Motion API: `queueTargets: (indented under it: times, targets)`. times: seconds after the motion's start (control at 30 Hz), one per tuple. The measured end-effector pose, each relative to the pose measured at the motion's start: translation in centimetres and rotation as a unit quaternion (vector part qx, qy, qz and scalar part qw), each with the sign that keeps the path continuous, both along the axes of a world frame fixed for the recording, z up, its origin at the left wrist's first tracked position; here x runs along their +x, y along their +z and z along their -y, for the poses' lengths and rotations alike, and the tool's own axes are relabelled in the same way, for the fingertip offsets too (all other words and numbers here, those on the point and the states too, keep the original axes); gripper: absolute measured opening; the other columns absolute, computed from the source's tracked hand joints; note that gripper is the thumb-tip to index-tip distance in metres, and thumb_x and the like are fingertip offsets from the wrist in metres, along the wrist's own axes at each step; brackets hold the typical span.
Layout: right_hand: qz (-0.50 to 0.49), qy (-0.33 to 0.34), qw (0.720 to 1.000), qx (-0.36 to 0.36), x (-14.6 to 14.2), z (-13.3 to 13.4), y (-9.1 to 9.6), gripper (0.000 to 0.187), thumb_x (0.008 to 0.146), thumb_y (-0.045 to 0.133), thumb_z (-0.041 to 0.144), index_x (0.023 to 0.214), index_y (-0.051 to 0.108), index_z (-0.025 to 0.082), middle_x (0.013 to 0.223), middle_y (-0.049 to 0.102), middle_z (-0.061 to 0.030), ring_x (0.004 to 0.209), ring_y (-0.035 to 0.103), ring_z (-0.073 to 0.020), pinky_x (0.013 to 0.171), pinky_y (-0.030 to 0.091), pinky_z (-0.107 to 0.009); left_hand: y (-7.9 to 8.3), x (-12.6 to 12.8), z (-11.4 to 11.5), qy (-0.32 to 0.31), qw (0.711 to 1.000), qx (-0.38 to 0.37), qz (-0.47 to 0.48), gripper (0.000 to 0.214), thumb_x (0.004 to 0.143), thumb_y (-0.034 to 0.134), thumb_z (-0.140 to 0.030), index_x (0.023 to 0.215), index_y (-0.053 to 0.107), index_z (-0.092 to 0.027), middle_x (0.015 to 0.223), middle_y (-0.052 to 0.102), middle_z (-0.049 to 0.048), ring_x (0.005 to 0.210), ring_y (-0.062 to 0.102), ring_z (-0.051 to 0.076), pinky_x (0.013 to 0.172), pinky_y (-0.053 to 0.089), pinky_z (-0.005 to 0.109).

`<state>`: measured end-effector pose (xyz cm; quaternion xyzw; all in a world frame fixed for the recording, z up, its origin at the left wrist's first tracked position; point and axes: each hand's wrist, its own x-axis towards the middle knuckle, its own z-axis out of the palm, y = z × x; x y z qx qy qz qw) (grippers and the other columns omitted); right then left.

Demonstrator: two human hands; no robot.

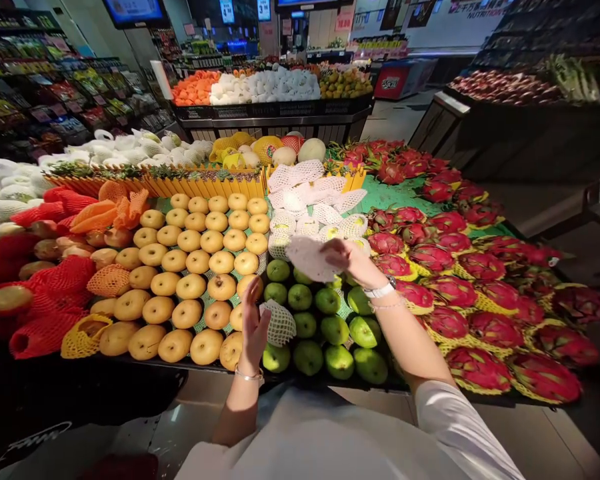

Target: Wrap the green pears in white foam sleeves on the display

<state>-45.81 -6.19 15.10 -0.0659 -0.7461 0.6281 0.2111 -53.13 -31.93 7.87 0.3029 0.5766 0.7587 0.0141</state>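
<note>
Floor: pale tiles (523,433) are lying under the display, and a white shirt sleeve (460,420) of the person is hanging above them.

Tabletop edge: the dark edge of the fruit tabletop (330,385) is running close in front of the person, and both forearms are reaching over it.

Left hand (254,327): it is standing upright between the golden pears (190,280) and a white foam net sleeve (279,323), very near this sleeve.

Right hand (353,261): it is holding a flat foam net (307,259) above the green pears (305,327), with a little open room under it.

Fingers: the left fingers (253,297) are spreading apart; the right fingers (333,248) are closing together on the foam net.

Sides: dragon fruit (460,287) in yellow net sleeves are sitting on the right, and red net sleeves (45,333) are wrapping fruit on the left.

Far side: foam-wrapped fruit (300,213) is piling up behind the hands, and a yellow crate border (205,187) is standing behind the golden pears.
</note>
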Motion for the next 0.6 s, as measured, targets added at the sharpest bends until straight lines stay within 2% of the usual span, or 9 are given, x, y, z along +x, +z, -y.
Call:
queueTargets:
  times: [0.03, 0.1, 0.17, 0.23, 0.3, 0.4, 0.53, 0.6]
  targets:
    - [0.015, 0.043, 0.998, -0.038, 0.9, 1.0, -0.6, 0.032, 0.073, 0.076, 0.039, 0.098, 0.073, 0.019, 0.095, 0.073, -0.0044, 0.084, 0.064, -0.0198, 0.076, 0.050, -0.031, 0.0, 0.2, -0.4, -0.024, 1.000, -0.015, -0.008, 0.050, 0.087, 0.064, -0.046, 0.133, 0.053, -0.029, 0.145, 0.051, 0.0064, 0.138, 0.044, 0.027, 0.117, 0.034, 0.044]
    - [0.046, 0.123, 0.984, -0.117, 2.6, 2.6, -1.8, 0.039, 0.077, 0.070, 0.045, 0.106, 0.073, 0.019, 0.107, 0.072, -0.0074, 0.097, 0.065, -0.0233, 0.082, 0.051, -0.034, -0.1, 0.6, -1.1, -0.034, 0.997, -0.065, 0.016, 0.043, 0.086, 0.065, -0.048, 0.123, 0.060, -0.027, 0.129, 0.061, 0.0065, 0.125, 0.054, 0.025, 0.109, 0.042, 0.042]
    - [0.076, 0.173, 0.965, -0.183, 4.1, 3.7, -2.9, 0.046, 0.080, 0.064, 0.050, 0.113, 0.072, 0.019, 0.122, 0.069, -0.0093, 0.110, 0.062, -0.0268, 0.088, 0.051, -0.038, -0.4, 1.0, -1.8, -0.006, 0.992, -0.111, 0.051, 0.032, 0.084, 0.068, -0.045, 0.107, 0.064, -0.024, 0.105, 0.066, 0.0041, 0.104, 0.061, 0.021, 0.096, 0.048, 0.038]
    - [0.089, 0.193, 0.953, -0.218, 5.5, 4.3, -3.9, 0.051, 0.077, 0.066, 0.050, 0.118, 0.071, 0.022, 0.129, 0.066, -0.0083, 0.117, 0.060, -0.0286, 0.095, 0.050, -0.041, -0.5, 1.4, -2.4, 0.022, 0.990, -0.132, 0.050, 0.025, 0.081, 0.071, -0.042, 0.093, 0.063, -0.022, 0.091, 0.062, 0.0014, 0.092, 0.059, 0.019, 0.088, 0.049, 0.034]
    - [0.070, 0.177, 0.956, -0.223, 6.7, 4.5, -4.8, 0.053, 0.072, 0.073, 0.045, 0.121, 0.070, 0.024, 0.130, 0.066, -0.0066, 0.119, 0.060, -0.0283, 0.102, 0.046, -0.043, -0.3, 1.9, -2.8, 0.025, 0.992, -0.122, 0.023, 0.022, 0.080, 0.072, -0.039, 0.083, 0.059, -0.021, 0.088, 0.057, 0.0003, 0.089, 0.056, 0.017, 0.086, 0.048, 0.032]
    - [0.034, 0.108, 0.969, -0.218, 8.0, 4.8, -6.1, 0.056, 0.071, 0.080, 0.040, 0.124, 0.068, 0.025, 0.127, 0.068, -0.0057, 0.117, 0.062, -0.0266, 0.105, 0.045, -0.043, -0.1, 3.0, -3.3, 0.010, 0.996, -0.082, 0.026, 0.025, 0.080, 0.071, -0.035, 0.071, 0.052, -0.020, 0.081, 0.054, -0.0007, 0.084, 0.055, 0.015, 0.082, 0.048, 0.029]
    - [-0.001, 0.029, 0.976, -0.215, 8.6, 5.2, -7.5, 0.057, 0.072, 0.080, 0.045, 0.123, 0.068, 0.024, 0.118, 0.071, -0.0054, 0.107, 0.065, -0.0242, 0.097, 0.049, -0.039, -0.9, 4.8, -3.5, -0.049, 0.990, -0.073, 0.106, 0.026, 0.074, 0.075, -0.031, 0.068, 0.052, -0.021, 0.076, 0.054, -0.0007, 0.074, 0.055, 0.014, 0.070, 0.050, 0.026]
    - [-0.003, 0.011, 0.979, -0.206, 8.7, 5.4, -8.0, 0.055, 0.073, 0.079, 0.046, 0.123, 0.068, 0.023, 0.109, 0.072, -0.0045, 0.097, 0.066, -0.0209, 0.089, 0.053, -0.034, -1.6, 5.3, -3.6, -0.085, 0.976, -0.059, 0.191, 0.024, 0.073, 0.075, -0.031, 0.069, 0.053, -0.021, 0.071, 0.053, -0.0016, 0.066, 0.053, 0.013, 0.062, 0.050, 0.025]
